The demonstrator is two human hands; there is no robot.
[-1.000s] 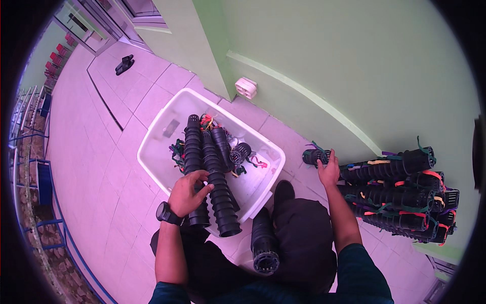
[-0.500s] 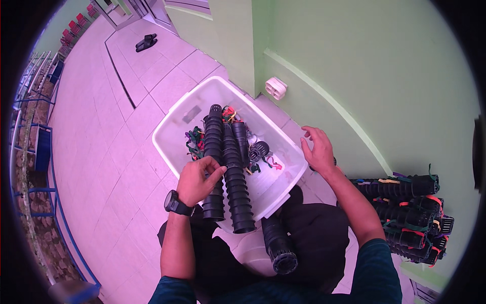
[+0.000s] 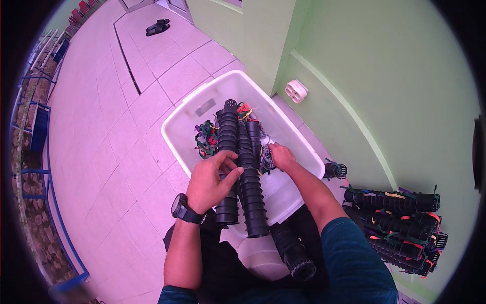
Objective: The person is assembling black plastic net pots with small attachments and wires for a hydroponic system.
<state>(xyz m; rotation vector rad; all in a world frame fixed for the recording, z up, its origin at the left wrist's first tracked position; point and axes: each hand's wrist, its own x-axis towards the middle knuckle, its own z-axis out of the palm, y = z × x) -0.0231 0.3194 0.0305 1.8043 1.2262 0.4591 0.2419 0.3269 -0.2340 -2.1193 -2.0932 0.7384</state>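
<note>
Two long stacks of nested black slotted plastic pots, the left stack (image 3: pixel 227 134) and the right stack (image 3: pixel 251 192), lean lengthwise over the near rim of a translucent white bin (image 3: pixel 174 137). My left hand (image 3: pixel 215 177), with a black watch on its wrist, lies over the left stack, thumb and index finger apart and the thumb tip by the right stack. My right hand (image 3: pixel 281 156) is down inside the bin, fingers bent together at the edge of a single slotted pot (image 3: pixel 267 161); its fingertips are partly hidden. Tangled coloured straps (image 3: pixel 206 138) lie left of the stacks.
Another black stack (image 3: pixel 293 253) lies between my legs. At the right, several strapped bundles of black pots (image 3: pixel 400 202) are piled by the green wall. A black pot (image 3: pixel 335 171) lies outside the bin. A white wall fitting (image 3: pixel 296 91) and dark sandals (image 3: pixel 157 27) are farther off.
My right hand has moved left from beside the bin down into it, to the single pot. My left thumb and index finger have parted. The view has shifted slightly.
</note>
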